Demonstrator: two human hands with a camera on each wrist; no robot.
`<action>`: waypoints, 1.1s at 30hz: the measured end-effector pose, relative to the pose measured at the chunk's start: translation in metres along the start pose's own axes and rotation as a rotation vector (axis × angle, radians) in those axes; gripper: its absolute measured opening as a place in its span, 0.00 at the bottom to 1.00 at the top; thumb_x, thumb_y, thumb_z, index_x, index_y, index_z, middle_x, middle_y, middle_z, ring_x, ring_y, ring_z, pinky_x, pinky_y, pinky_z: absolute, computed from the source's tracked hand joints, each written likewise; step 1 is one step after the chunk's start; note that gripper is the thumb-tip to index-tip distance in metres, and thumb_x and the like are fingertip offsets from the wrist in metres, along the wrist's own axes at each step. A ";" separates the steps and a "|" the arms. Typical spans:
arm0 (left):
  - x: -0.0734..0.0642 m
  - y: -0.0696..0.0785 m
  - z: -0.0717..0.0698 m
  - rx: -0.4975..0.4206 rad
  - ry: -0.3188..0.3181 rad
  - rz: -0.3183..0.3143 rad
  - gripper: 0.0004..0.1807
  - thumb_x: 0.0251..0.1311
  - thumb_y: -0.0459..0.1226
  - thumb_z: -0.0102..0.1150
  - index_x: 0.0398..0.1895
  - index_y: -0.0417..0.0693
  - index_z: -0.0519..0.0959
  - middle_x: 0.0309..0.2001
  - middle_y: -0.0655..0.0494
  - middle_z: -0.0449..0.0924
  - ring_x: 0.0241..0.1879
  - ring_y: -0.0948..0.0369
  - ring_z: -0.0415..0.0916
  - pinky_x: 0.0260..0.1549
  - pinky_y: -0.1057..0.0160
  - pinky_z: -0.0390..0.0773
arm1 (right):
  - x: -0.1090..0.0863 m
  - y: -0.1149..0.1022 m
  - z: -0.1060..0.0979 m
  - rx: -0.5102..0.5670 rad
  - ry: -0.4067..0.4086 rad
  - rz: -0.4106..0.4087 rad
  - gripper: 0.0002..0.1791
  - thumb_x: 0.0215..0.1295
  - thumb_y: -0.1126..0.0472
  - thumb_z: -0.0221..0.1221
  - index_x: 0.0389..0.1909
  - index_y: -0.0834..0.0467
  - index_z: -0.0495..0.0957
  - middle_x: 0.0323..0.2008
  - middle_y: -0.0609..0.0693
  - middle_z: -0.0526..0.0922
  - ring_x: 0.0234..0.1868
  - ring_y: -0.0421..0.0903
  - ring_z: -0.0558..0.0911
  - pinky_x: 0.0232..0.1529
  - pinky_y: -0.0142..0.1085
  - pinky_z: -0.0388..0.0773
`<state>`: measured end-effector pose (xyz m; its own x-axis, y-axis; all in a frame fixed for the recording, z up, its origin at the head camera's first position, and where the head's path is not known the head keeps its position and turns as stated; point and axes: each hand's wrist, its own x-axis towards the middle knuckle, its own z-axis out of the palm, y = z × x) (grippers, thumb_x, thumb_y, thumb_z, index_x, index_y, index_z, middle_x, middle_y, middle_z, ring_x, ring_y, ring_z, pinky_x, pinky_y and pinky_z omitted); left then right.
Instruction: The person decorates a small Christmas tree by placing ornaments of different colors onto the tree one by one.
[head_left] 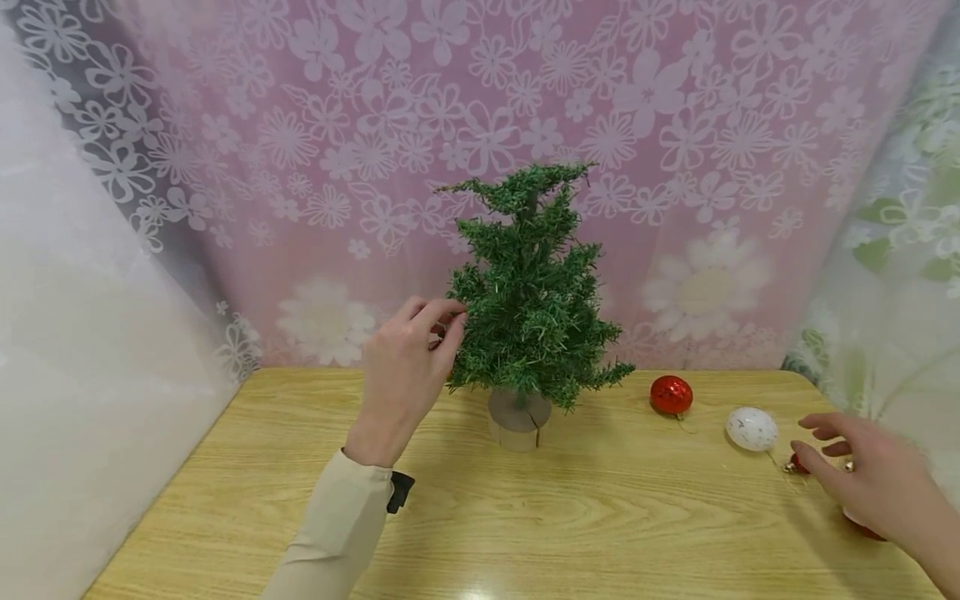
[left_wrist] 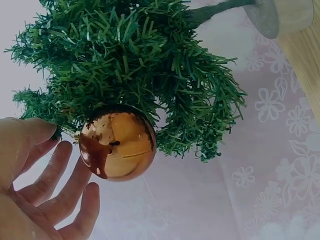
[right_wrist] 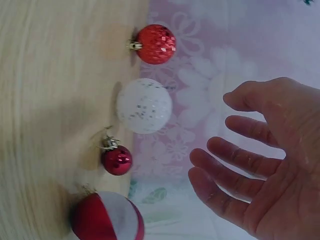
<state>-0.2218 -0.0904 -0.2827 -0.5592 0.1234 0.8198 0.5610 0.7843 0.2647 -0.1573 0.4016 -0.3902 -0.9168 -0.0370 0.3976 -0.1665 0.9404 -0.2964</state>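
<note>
A small artificial Christmas tree stands on a round wooden base. At its left side my left hand is up against the branches, thumb and forefinger together at a branch tip. The left wrist view shows a shiny copper bauble hanging beside the branches, its thin loop running to those pinching fingertips. My right hand hovers over the right of the table, fingers loosely bent and holding nothing. Nearest to it are a small dark red bauble and a red-and-white bauble.
A white speckled bauble and a red faceted bauble lie farther back on the wooden table. Behind the table hangs a pink flowered curtain; pale sheeting closes off the left side.
</note>
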 end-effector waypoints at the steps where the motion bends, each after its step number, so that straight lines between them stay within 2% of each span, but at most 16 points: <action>1: 0.000 0.000 0.000 -0.001 -0.004 -0.004 0.07 0.69 0.40 0.64 0.42 0.49 0.88 0.37 0.52 0.86 0.31 0.59 0.87 0.26 0.63 0.84 | 0.001 0.000 0.004 -0.015 0.006 -0.030 0.17 0.64 0.59 0.69 0.47 0.66 0.80 0.38 0.67 0.85 0.27 0.46 0.83 0.21 0.32 0.72; 3: 0.000 -0.001 0.000 -0.007 -0.004 -0.013 0.07 0.70 0.40 0.63 0.41 0.49 0.88 0.36 0.52 0.86 0.31 0.59 0.87 0.26 0.63 0.84 | 0.004 -0.003 0.010 -0.034 -0.027 -0.045 0.19 0.63 0.58 0.69 0.49 0.65 0.79 0.42 0.69 0.83 0.31 0.56 0.84 0.23 0.37 0.76; 5: 0.000 -0.002 0.001 -0.013 -0.003 -0.023 0.07 0.70 0.40 0.63 0.41 0.49 0.88 0.36 0.52 0.86 0.31 0.59 0.87 0.27 0.63 0.85 | 0.008 -0.004 0.016 -0.060 -0.046 -0.069 0.20 0.62 0.58 0.70 0.51 0.64 0.79 0.45 0.69 0.82 0.30 0.53 0.84 0.24 0.38 0.77; 7: 0.000 -0.003 0.002 -0.012 -0.004 -0.030 0.07 0.70 0.40 0.63 0.41 0.49 0.88 0.36 0.52 0.86 0.31 0.59 0.87 0.27 0.63 0.85 | 0.013 -0.005 0.020 -0.084 -0.083 -0.084 0.23 0.62 0.59 0.69 0.55 0.65 0.78 0.48 0.72 0.80 0.28 0.52 0.84 0.25 0.44 0.79; 10: 0.000 -0.004 0.005 0.000 -0.001 -0.033 0.07 0.70 0.40 0.62 0.41 0.49 0.88 0.36 0.52 0.86 0.30 0.59 0.86 0.26 0.62 0.84 | 0.021 -0.005 0.026 -0.110 -0.105 -0.137 0.25 0.61 0.62 0.70 0.57 0.65 0.77 0.50 0.72 0.79 0.31 0.56 0.84 0.30 0.51 0.81; 14: -0.001 -0.004 0.007 0.016 0.010 -0.031 0.06 0.70 0.40 0.63 0.40 0.50 0.88 0.35 0.53 0.86 0.27 0.60 0.85 0.23 0.62 0.82 | 0.032 -0.001 0.030 -0.116 -0.153 -0.181 0.28 0.59 0.64 0.71 0.59 0.67 0.76 0.52 0.73 0.78 0.43 0.70 0.82 0.37 0.60 0.80; 16: -0.001 -0.004 0.008 0.019 0.017 -0.024 0.07 0.70 0.40 0.63 0.40 0.51 0.88 0.35 0.54 0.87 0.27 0.60 0.84 0.23 0.62 0.81 | 0.036 0.000 0.031 -0.118 -0.200 -0.180 0.28 0.60 0.64 0.70 0.60 0.68 0.76 0.53 0.75 0.77 0.43 0.70 0.82 0.38 0.60 0.81; 19: -0.001 -0.003 0.010 0.024 0.009 -0.014 0.07 0.71 0.41 0.62 0.41 0.52 0.89 0.35 0.54 0.87 0.27 0.60 0.85 0.22 0.62 0.80 | 0.040 0.001 0.032 -0.124 -0.273 -0.162 0.26 0.62 0.63 0.68 0.60 0.68 0.77 0.54 0.78 0.75 0.42 0.70 0.83 0.38 0.59 0.81; 22: 0.000 -0.002 0.012 0.025 -0.008 -0.019 0.08 0.71 0.41 0.62 0.42 0.52 0.89 0.35 0.54 0.87 0.28 0.60 0.85 0.22 0.62 0.81 | 0.042 0.001 0.033 -0.123 -0.310 -0.139 0.25 0.62 0.63 0.68 0.59 0.68 0.77 0.54 0.78 0.75 0.37 0.63 0.84 0.34 0.54 0.82; 27: 0.001 -0.002 0.015 0.029 -0.008 -0.040 0.08 0.71 0.41 0.62 0.42 0.51 0.89 0.35 0.54 0.87 0.28 0.59 0.85 0.20 0.63 0.78 | 0.042 -0.001 0.034 -0.108 -0.308 -0.114 0.21 0.61 0.64 0.68 0.53 0.64 0.76 0.51 0.77 0.75 0.29 0.52 0.82 0.27 0.47 0.79; 33: 0.001 -0.001 0.017 0.051 0.014 -0.028 0.08 0.71 0.41 0.62 0.41 0.52 0.89 0.34 0.55 0.88 0.25 0.60 0.84 0.18 0.63 0.76 | 0.041 -0.003 0.039 -0.114 -0.299 -0.125 0.21 0.57 0.63 0.72 0.45 0.60 0.72 0.44 0.70 0.77 0.27 0.47 0.78 0.25 0.41 0.75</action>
<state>-0.2336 -0.0807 -0.2910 -0.5654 0.0929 0.8196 0.5136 0.8171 0.2617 -0.2081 0.3838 -0.4067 -0.9605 -0.2360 0.1474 -0.2582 0.9535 -0.1555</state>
